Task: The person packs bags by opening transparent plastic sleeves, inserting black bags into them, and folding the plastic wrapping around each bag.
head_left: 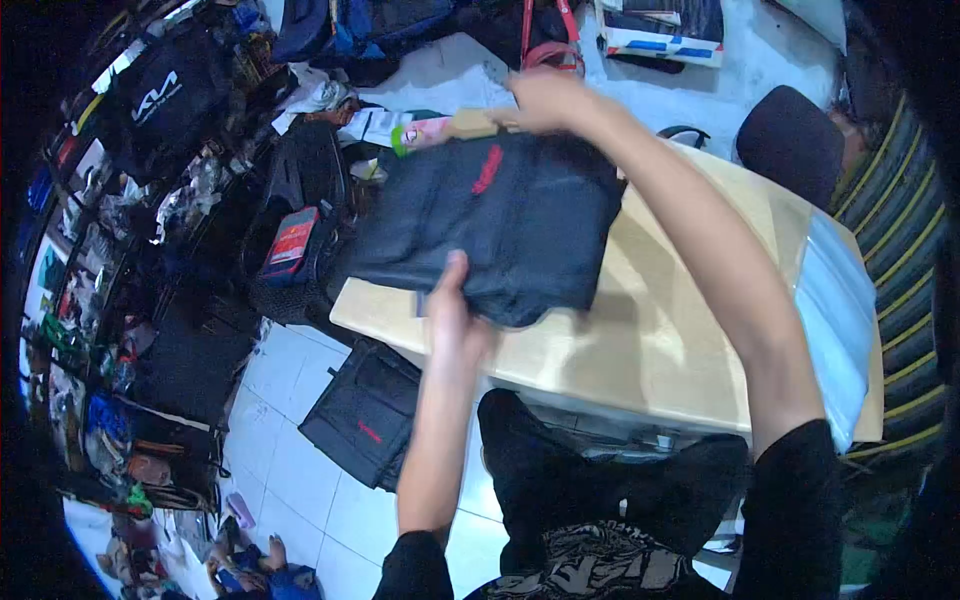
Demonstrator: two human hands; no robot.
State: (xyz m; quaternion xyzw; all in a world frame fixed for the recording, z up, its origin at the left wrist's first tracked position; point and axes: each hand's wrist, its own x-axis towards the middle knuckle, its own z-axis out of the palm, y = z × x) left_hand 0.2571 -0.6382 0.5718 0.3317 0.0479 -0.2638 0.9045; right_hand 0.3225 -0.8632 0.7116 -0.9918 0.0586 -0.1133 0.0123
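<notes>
A flat black fabric bag [530, 220] with a small red logo lies tilted over the left part of the wooden table. My left hand [455, 315] grips its near edge, thumb on top and the other fingers hidden underneath. Beyond the bag's far edge is my right hand [548, 103], its fingers bent downward and blurred. Whether they hold anything I cannot make out. Close to them, past the bag, lies a pink and green tube-like item [422, 134].
The pale wooden table [690, 370] has a light blue sheet [838, 320] at its right end. A similar black bag [365, 415] rests on the tiled floor. A red phone-like item [292, 242] sits on a black mesh seat. Cluttered racks line the left side.
</notes>
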